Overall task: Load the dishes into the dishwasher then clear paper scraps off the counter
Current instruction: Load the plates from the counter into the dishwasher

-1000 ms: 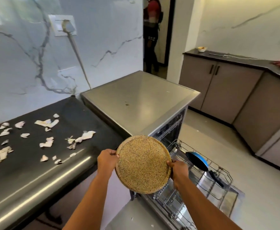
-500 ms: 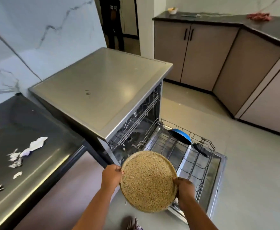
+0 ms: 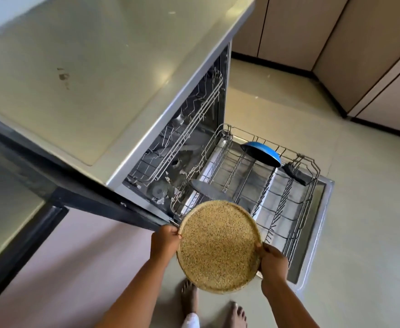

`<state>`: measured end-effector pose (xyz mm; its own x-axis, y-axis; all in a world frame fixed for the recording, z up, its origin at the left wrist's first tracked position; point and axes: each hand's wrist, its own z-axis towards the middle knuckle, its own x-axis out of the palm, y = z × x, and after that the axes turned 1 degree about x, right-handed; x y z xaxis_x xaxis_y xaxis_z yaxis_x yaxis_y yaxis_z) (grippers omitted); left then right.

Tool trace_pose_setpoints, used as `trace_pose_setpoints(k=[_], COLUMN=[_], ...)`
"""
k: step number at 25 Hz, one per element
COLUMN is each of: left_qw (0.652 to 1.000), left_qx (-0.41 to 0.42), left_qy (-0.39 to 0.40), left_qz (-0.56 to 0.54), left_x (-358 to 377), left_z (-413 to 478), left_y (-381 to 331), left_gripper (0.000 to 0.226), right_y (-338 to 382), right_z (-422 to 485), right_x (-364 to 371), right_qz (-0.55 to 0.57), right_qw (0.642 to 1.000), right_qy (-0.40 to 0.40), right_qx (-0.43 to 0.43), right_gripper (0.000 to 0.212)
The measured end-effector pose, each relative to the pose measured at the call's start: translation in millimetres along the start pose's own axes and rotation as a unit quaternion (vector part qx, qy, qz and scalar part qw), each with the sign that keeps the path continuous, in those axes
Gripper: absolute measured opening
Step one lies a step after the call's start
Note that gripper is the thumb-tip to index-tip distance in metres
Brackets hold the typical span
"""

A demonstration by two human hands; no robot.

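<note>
Now, head view: a person stands barefoot at an open dishwasher [image 3: 113, 74], a round speckled plate [image 3: 219, 247] in both hands.
Plate position: in the air over the near corner of the pulled-out lower rack [image 3: 289, 200], not touching the wires.
Plate orientation: round, so no long axis; its face is tilted up toward the camera, far rim higher than near rim.
Left hand [image 3: 164, 242]: fingers curled over the plate's left rim.
Right hand [image 3: 273, 262]: fingers clamped on the lower-right rim, opposite the left.
Rack contents: a blue pan [image 3: 261, 152] stands on edge at the far end, its black handle pointing right; a dark dish [image 3: 208, 190] stands just beyond the plate.
Surroundings: dark worktop [image 3: 7, 197] at left, beige cabinets [image 3: 372, 55] beyond, bare feet [image 3: 189, 297] on the floor.
</note>
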<state>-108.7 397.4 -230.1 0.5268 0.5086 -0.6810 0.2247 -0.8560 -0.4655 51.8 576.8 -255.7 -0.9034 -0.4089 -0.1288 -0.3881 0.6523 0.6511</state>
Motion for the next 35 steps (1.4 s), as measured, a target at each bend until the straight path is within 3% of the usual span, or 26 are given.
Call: trace_pose_setpoints(k=[6, 10, 12, 21, 27, 32, 35], left_qw=[0.994, 0.978, 0.975, 0.977, 0.980, 0.992, 0.995], left_qx=[0.000, 0.004, -0.001, 0.023, 0.042, 0.050, 0.065], left_qy=[-0.013, 0.001, 0.007, 0.028, 0.045, 0.056, 0.075], left_qz=[-0.111, -0.211, -0.224, -0.212, -0.191, -0.104, -0.022], left_x=[16.1, 17.0, 19.8, 43.2, 63.1, 78.2, 90.5], left_z=[76.2, 108.6, 123.5, 185.7, 218.2, 236.6, 241.4], left_y=[31.7, 39.3, 42.2, 43.4, 43.4, 34.0, 25.8], left_gripper=[0.007, 0.046, 0.052, 0.055, 0.056, 0.056, 0.044], right_y=[-4.0, -18.8, -32.0, -64.0, -77.5, -82.4, -78.4], right_z=[26.1, 39.5, 52.5, 103.5, 140.6, 154.4, 159.8], right_x=[36.1, 57.4, 68.1, 106.3, 121.0, 121.5, 125.0], right_qz=[-0.005, -0.047, -0.072, -0.135, -0.144, -0.163, -0.199], right_qw=[0.995, 0.983, 0.976, 0.957, 0.965, 0.967, 0.963], right_qy=[0.027, 0.070, 0.075, 0.054, 0.022, 0.005, 0.005], right_qx=[-0.094, -0.162, -0.192, -0.252, -0.217, -0.196, -0.179], right_gripper=[0.031, 0.049, 0.049, 0.038, 0.033, 0.025, 0.027])
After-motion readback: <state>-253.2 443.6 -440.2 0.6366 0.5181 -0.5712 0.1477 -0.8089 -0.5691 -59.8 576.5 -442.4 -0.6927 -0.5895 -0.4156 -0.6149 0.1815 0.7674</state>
